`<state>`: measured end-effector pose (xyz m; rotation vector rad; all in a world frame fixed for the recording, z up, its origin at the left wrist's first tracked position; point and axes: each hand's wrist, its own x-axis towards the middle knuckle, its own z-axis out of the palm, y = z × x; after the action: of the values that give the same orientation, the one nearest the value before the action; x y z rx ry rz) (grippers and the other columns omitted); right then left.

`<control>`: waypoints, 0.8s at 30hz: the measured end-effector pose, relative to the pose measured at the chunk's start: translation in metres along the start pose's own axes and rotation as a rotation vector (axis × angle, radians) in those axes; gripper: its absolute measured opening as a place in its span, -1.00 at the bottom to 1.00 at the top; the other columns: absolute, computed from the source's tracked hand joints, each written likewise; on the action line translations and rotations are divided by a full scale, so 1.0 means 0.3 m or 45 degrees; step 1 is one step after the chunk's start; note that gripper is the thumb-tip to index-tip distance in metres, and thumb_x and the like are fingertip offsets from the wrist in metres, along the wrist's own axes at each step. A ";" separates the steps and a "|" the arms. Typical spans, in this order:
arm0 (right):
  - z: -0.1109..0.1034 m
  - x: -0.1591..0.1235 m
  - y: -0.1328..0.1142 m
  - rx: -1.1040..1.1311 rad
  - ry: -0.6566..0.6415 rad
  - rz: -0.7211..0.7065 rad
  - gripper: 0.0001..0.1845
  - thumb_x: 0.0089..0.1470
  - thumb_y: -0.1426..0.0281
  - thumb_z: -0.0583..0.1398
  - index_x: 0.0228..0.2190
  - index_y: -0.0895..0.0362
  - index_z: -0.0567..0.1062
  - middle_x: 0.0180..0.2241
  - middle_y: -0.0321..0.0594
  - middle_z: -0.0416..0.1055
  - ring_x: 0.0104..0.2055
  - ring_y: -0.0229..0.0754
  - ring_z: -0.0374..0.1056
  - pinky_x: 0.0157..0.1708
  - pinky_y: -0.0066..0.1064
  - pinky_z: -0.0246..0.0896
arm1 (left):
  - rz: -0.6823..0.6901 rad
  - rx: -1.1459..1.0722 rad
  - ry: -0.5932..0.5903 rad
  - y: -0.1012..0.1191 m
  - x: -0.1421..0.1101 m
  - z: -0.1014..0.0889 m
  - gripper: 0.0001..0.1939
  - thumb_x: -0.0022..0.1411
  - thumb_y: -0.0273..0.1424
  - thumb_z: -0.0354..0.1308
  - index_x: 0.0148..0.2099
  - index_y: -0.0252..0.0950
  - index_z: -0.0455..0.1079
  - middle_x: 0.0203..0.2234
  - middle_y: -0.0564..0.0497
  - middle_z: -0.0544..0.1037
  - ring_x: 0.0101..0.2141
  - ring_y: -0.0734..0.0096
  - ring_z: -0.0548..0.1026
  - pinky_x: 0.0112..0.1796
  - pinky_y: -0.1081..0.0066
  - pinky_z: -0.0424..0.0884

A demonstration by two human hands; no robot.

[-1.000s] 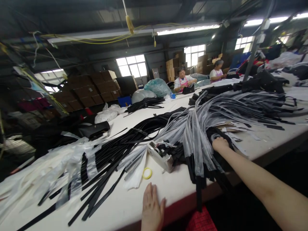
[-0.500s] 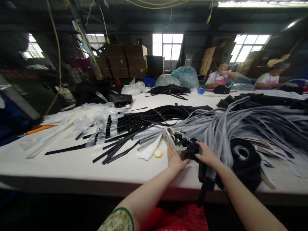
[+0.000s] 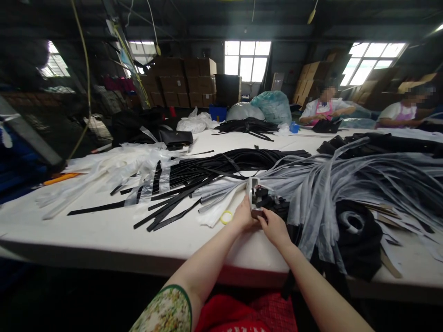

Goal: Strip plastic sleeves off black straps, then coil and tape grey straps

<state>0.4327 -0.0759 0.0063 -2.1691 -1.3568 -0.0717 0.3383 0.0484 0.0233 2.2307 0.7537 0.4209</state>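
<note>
The right hand's grip (image 3: pixel 275 228) is closed on the lower, near end of a small silver-grey metal device with an open, box-like frame (image 3: pixel 254 188). The left hand's grip (image 3: pixel 244 214) lies against the device's left side; its fingertips are hidden, so whether they are clamped cannot be told. The device stands tilted between the two hands, near the front edge of a long white-topped desk (image 3: pixel 166 242).

Just right of it is a heap of short black strips (image 3: pixel 282 206); left of the left hand lies a thin yellow ring (image 3: pixel 222 219), beside a white sheet (image 3: pixel 212 216). Farther right, long translucent grey plastic strips (image 3: pixel 313 216) drape toward the desk's edge, next to a fat black roll with a pale core (image 3: pixel 362 251). Behind the device runs a bundle of long flat black straps (image 3: pixel 214 163). Across the desk, two people in pink aprons (image 3: pixel 322 110) sit at the right.
</note>
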 end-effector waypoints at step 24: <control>-0.086 0.208 0.114 -0.331 -0.277 -0.314 -0.55 -0.09 0.66 0.08 -0.11 0.23 0.45 -0.10 0.02 0.45 0.03 -0.03 0.32 0.10 -0.21 0.15 | -0.058 0.258 0.023 0.002 -0.392 0.097 -0.14 0.06 -0.36 0.20 0.33 -0.54 -0.04 0.36 -0.36 -0.14 0.34 -0.05 -0.12 0.29 0.10 -0.05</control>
<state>0.4981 -0.0491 0.0338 -2.2580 -1.8242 -0.1151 0.2619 -0.0418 -0.0041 2.3951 0.8891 0.3563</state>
